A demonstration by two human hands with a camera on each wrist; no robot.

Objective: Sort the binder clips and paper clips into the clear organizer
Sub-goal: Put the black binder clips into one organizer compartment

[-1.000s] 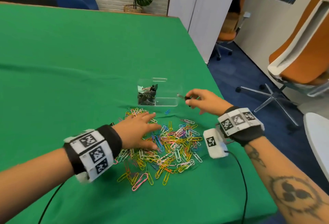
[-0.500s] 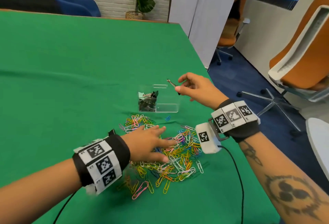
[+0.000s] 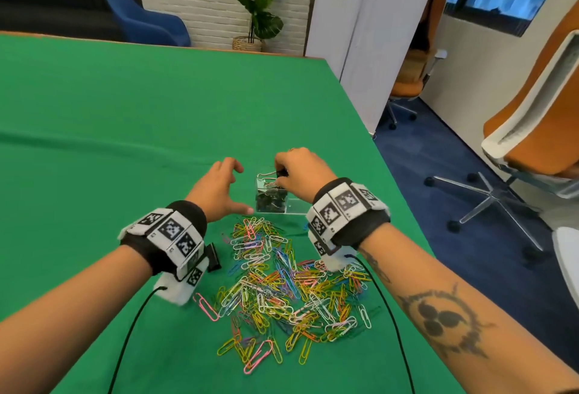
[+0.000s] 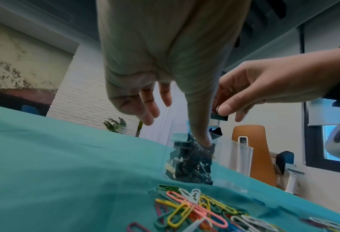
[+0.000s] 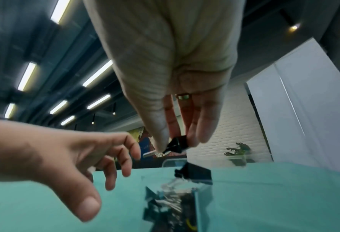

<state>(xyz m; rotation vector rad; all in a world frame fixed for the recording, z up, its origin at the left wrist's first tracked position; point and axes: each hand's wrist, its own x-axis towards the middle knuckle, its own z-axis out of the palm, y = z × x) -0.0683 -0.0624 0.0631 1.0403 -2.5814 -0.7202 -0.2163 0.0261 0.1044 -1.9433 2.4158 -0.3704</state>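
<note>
The clear organizer stands on the green cloth beyond the clip pile. Its left compartment is packed with black binder clips; the right one looks empty. My right hand pinches a black binder clip just above that left compartment, also seen as the pinched binder clip over the organizer. My left hand hovers open, fingers spread, left of the organizer, thumb near its front left corner. Colored paper clips lie heaped in front. One loose binder clip lies by my left wrist.
The table's right edge runs close beside the organizer, with blue carpet and an orange office chair beyond it. Wrist-camera cables trail across the cloth near the paper clips. Wide green cloth extends left and far.
My right hand carried the binder clip from the organizer's right side, up, then down over the left compartment. My left hand left the paper clip pile and moved forward beside the organizer.
</note>
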